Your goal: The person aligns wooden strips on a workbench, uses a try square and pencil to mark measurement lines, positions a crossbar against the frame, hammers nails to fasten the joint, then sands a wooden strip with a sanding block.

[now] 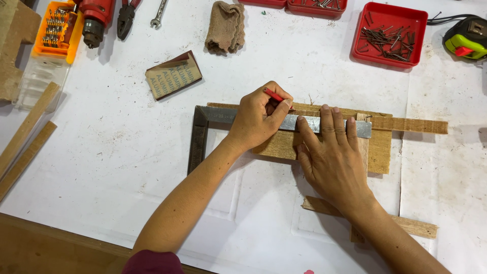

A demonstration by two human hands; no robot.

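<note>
White paper-covered bench (127, 147), brown wooden edge along the near left corner. Near the middle, toward the far edge: flat pale wooden boards (378, 152) stacked and crossed with thin wooden strips (416, 125), one strip poking out toward the right edge, another lying nearer the near edge. Across them lies an L-shaped grey metal carpenter's square (218, 114), long blade over the wood, short leg pointing to the near edge.

Right hand (332, 162) pressed flat, fingers spread on the blade and boards, pinning them. Left hand (258, 122) fingers pressed together, pinching a red pencil (274, 95) with its tip at the blade's far edge on the wood.

Risk, as a judgement: the square could slide if the right palm eases, since the stack under it is uneven and loose, giving a crooked line. Pencil tip could also snag on the rough grain.

Wood looks raw, fibrous, splintery at the ends, light tan.

Around: folded brown sandpaper sheet (173, 74) left of the square; tan rag (225, 26) at the far edge; red plastic tray of nails (390, 34) near the far right corner; yellow-green tape measure (466, 39) at the right edge; red drill (96, 18), pliers (125, 18), wrench (158, 14) and orange bit case (57, 30) at the far left corner.
</note>
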